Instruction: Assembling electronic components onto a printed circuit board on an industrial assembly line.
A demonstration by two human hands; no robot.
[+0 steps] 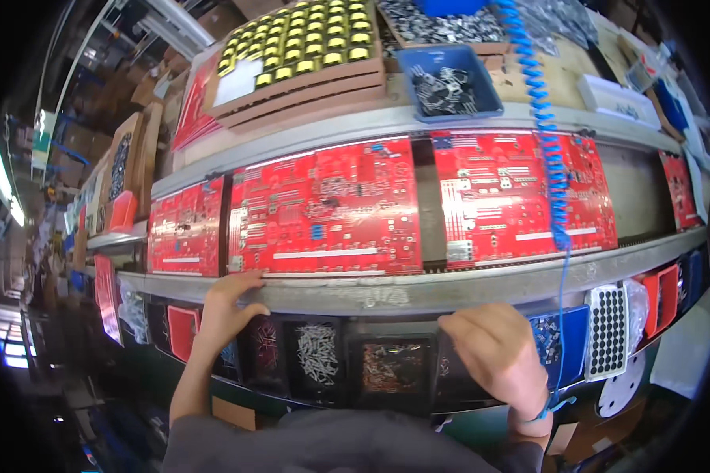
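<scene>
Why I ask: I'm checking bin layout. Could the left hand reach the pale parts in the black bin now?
Probably yes: the left hand is nearby at the metal rail, and the pale parts lie uncovered, with nothing visibly blocking them.

We cannot tell whether the curled right hand [493,347] pinches anything, since its fingertips hardly show, and that same hand covers part of the dark bin [461,386] below it. The coiled blue cord [538,91], cut off by the top edge, hides a strip of the red board [493,209] behind it, and the yellow-and-black parts [312,43] also run out of our sight at the top. We find the coppery bits [390,366] too small to identify, the dark shirt [315,445] cut off by the lower edge, and the far-left background [20,276] blurred.
</scene>
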